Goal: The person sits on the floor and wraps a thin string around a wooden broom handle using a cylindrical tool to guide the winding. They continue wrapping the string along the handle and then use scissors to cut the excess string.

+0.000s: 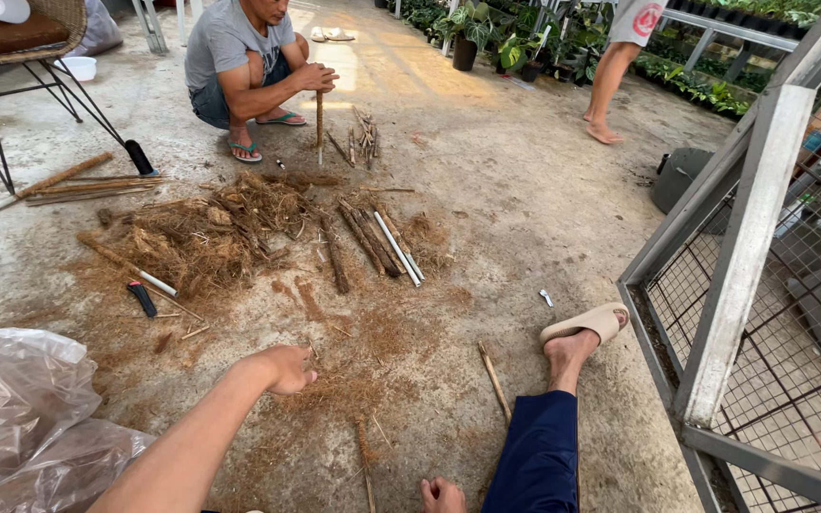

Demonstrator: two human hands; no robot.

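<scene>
The person's left hand [284, 369] reaches out over the concrete floor [525, 190], fingers curled down into the loose brown fibre dust [372, 366], though whether it pinches anything I cannot tell. The right hand [442, 495] shows only at the near edge, knuckles bent, resting on the floor beside the blue trouser leg [539, 456]; what it holds, if anything, is hidden. One thin stick [495, 380] lies just right of the dust, near the foot in a beige slide sandal [589, 323]. Farther off sits one big heap of coconut husk fibre [206, 233], with a bundle of fibre-wrapped poles [372, 237] to its right and a black-handled cutter [142, 297] at its near left. A crumpled clear plastic bag [21, 418] fills the near left corner. Across the heap a crouching person [239, 57] holds one upright stick [319, 119]; a second bystander's bare legs [610, 85] stand far right. A grey wire-mesh rack [762, 285] hems in the right side.
</scene>
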